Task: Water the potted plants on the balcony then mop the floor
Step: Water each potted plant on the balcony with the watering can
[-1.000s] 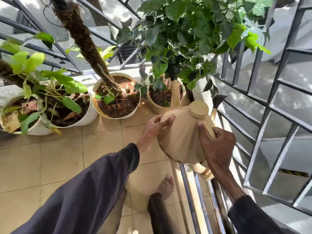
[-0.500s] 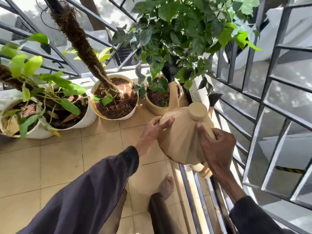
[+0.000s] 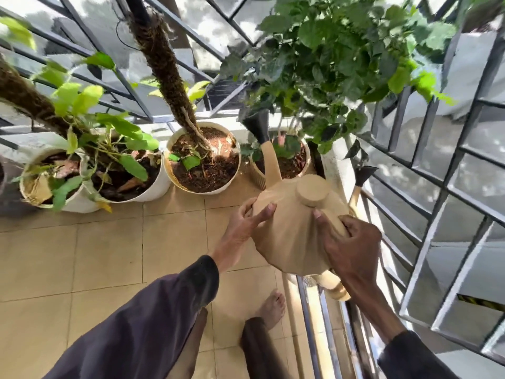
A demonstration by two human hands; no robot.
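I hold a beige watering can (image 3: 292,236) with both hands. My left hand (image 3: 246,222) presses against its left side, and my right hand (image 3: 347,242) grips its handle on the right. Its long spout with a black nozzle (image 3: 257,127) points over the ribbed beige pot (image 3: 258,179) under the bushy green plant (image 3: 341,64). Left of it stand a white pot with a moss pole (image 3: 202,157) and two more white pots (image 3: 114,173) with leafy vines.
A grey metal railing (image 3: 437,187) runs along the back and right side. A second beige watering can (image 3: 358,184) stands by the railing at right. My bare foot (image 3: 272,307) rests on the beige tiles (image 3: 103,253). A sliding door track (image 3: 314,324) runs lower right.
The can has tipped back and its black nozzle has risen out from under the leaves, above the ribbed pot. The camera has shifted slightly; both hands stay on the can.
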